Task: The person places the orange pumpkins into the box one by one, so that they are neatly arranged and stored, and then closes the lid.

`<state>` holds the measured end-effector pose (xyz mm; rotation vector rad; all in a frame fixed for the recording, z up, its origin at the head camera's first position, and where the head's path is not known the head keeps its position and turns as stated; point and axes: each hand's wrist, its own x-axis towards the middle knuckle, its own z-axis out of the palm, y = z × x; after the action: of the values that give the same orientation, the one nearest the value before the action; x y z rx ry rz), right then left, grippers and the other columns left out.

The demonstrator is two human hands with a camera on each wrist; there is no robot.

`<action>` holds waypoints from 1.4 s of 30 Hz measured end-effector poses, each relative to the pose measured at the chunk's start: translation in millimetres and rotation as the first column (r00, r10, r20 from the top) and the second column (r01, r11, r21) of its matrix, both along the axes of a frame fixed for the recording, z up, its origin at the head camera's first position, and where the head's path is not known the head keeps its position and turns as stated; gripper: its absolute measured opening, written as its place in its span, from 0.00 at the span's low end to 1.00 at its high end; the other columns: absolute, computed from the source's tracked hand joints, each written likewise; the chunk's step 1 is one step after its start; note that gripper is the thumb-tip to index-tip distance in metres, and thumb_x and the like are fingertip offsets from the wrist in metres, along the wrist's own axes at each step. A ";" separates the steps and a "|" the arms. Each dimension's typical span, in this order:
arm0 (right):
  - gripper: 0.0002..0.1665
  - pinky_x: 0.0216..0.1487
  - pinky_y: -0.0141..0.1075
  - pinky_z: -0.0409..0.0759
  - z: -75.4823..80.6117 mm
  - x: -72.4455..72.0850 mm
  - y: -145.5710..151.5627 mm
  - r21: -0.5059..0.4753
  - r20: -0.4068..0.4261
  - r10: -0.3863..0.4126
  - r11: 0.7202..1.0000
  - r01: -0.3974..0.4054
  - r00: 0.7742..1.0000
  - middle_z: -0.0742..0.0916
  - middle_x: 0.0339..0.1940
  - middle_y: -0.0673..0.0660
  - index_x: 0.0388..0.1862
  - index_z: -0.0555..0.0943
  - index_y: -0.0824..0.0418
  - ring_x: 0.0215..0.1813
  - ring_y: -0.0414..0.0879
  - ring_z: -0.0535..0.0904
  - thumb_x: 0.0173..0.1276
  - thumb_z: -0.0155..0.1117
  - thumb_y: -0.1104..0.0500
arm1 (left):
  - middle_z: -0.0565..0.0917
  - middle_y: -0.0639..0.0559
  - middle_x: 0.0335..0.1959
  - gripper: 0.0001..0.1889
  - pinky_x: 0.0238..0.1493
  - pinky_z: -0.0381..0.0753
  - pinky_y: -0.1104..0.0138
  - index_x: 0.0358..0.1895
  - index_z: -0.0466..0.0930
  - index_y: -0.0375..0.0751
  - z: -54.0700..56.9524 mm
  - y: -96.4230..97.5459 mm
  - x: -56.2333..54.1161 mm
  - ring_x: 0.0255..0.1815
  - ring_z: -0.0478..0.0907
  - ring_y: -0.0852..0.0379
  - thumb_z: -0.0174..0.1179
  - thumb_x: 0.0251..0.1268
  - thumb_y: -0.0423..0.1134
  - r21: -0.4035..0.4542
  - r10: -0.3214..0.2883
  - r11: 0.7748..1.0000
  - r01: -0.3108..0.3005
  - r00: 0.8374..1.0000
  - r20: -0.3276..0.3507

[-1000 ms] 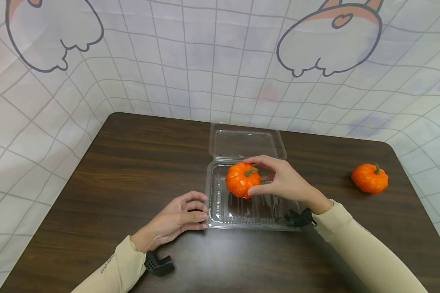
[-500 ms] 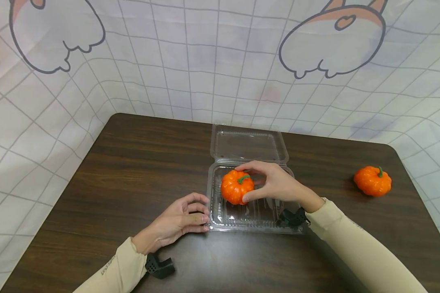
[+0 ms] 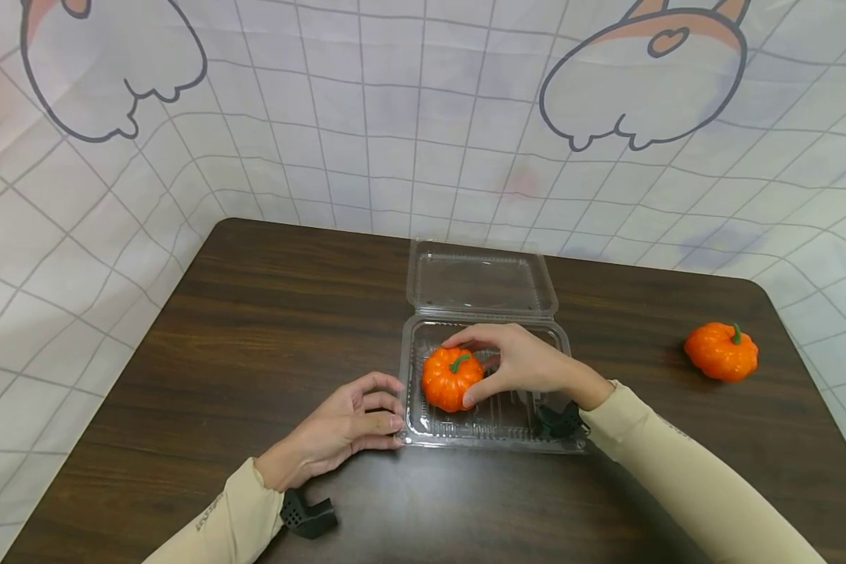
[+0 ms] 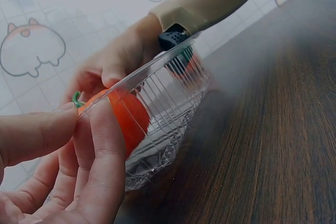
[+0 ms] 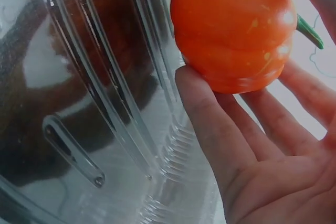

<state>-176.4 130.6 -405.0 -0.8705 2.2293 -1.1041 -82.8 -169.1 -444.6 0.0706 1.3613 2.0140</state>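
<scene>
Inside the clear container (image 3: pixel 493 439) the left hand (image 3: pixel 348 419) pinched, the right hand (image 3: pixel 518 362) had lowered its gripped pumpkin (image 3: pixel 450 385), seemingly nearly seated.

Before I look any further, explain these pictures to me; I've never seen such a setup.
There is no robot, just a person's bare hands. The wide picture comes from a camera on the head, looking down; the two others come from cameras worn on the wrists. On the dark table lie a clear plastic box, its lid open, and, off to the right, an orange pumpkin. The right hand holds another pumpkin within the box; the left hand pinches its rim.
</scene>
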 end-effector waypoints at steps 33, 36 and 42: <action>0.49 0.63 0.43 0.86 8.1 4.0 5.9 -0.007 0.035 0.005 1.000 -0.004 0.999 0.79 0.74 0.58 0.74 0.72 0.58 0.68 0.53 0.80 0.57 0.84 0.50 | 0.82 0.54 0.42 0.23 0.48 0.91 0.63 0.60 0.68 0.43 2.4 2.8 0.0 0.37 0.85 0.59 0.67 0.68 0.28 0.015 -0.006 1.000 0.006 1.000 -0.011; 0.48 0.63 0.43 0.86 12.0 5.1 9.5 -0.023 0.037 0.003 1.000 -0.002 0.999 0.79 0.74 0.59 0.75 0.71 0.58 0.68 0.54 0.80 0.57 0.83 0.51 | 0.82 0.54 0.41 0.23 0.48 0.91 0.62 0.60 0.68 0.43 2.0 2.6 0.1 0.37 0.84 0.59 0.67 0.68 0.28 0.011 -0.005 1.000 0.005 1.000 -0.016; 0.49 0.61 0.39 0.86 19.9 5.5 17.1 -0.054 0.034 -0.022 0.998 0.024 0.999 0.79 0.73 0.61 0.74 0.72 0.59 0.66 0.54 0.82 0.56 0.84 0.50 | 0.82 0.55 0.41 0.23 0.48 0.91 0.62 0.60 0.68 0.44 0.8 0.1 0.6 0.38 0.84 0.59 0.67 0.68 0.29 0.008 -0.005 1.000 0.005 1.000 -0.017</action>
<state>-170.9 147.7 -385.2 -0.8445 2.1969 -1.1868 -82.2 -168.9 -443.8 0.0944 1.3626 2.0186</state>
